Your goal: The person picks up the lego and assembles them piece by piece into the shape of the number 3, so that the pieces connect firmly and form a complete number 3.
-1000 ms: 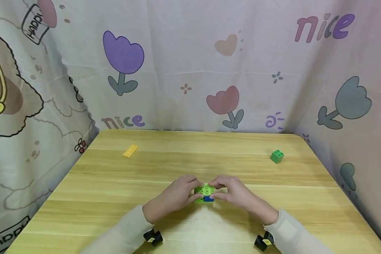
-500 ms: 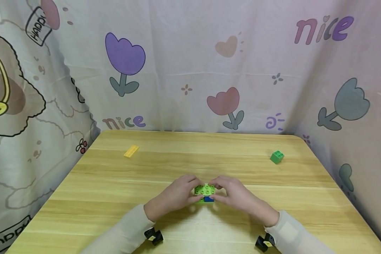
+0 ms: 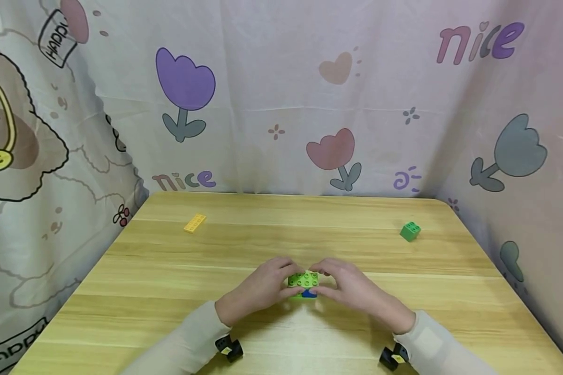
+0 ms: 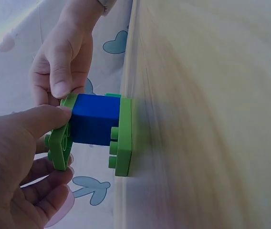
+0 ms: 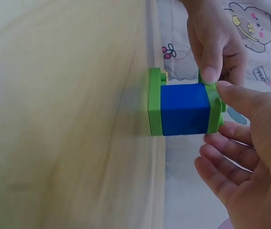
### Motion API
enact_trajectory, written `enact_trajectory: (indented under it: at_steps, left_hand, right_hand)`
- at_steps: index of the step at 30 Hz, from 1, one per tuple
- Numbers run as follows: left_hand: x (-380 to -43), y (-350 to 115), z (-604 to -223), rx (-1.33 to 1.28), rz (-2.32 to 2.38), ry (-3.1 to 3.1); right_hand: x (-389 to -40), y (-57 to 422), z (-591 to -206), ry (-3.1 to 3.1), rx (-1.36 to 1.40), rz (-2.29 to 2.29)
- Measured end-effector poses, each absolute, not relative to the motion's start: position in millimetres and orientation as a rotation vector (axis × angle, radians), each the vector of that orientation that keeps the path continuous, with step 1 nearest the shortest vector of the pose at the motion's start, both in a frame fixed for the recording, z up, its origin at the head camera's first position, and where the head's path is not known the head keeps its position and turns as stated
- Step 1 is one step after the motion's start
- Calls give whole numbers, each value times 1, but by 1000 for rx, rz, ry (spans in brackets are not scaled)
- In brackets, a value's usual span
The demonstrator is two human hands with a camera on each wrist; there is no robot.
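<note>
At the front middle of the table, a light green building plate (image 3: 304, 279) lies on top of a blue building brick (image 4: 96, 119). That brick sits at the right end of a second light green building plate (image 4: 125, 143) on the table, whose left studs show uncovered. My left hand (image 3: 265, 284) pinches the left end of the upper plate, thumb on the near edge and fingers on the far side. My right hand (image 3: 349, 284) holds the right end likewise. In the right wrist view its lower fingers are spread off the blocks. Fingers partly hide the upper plate.
A yellow building plate (image 3: 195, 223) lies at the back left of the wooden table (image 3: 262, 234). A green building brick (image 3: 410, 231) stands at the back right. Printed cloth (image 3: 253, 62) hangs behind and along both sides.
Both hands stay at the stacked blocks with hardly any motion. The left thumb has slid slightly right along the near edge. The head view has shifted a little.
</note>
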State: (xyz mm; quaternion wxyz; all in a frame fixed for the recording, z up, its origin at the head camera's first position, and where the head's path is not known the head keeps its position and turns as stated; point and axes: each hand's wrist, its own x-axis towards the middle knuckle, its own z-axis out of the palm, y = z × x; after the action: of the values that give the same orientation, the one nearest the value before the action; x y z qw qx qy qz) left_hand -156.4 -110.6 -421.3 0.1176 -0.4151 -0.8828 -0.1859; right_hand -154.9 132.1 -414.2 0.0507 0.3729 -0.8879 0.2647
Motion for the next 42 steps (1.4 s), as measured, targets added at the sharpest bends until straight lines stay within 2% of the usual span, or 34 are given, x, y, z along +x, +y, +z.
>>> enact_trajectory:
  at_steps: [13,42]
  left_hand:
    - [-154,-111,-419,-1182,-381,-2601]
    - [-154,-111,-417,-1220,-332,-2570]
  right_hand:
    - [-170,158,-409,-2710,963,709]
    - [-216,263,-414,-2708,591,378]
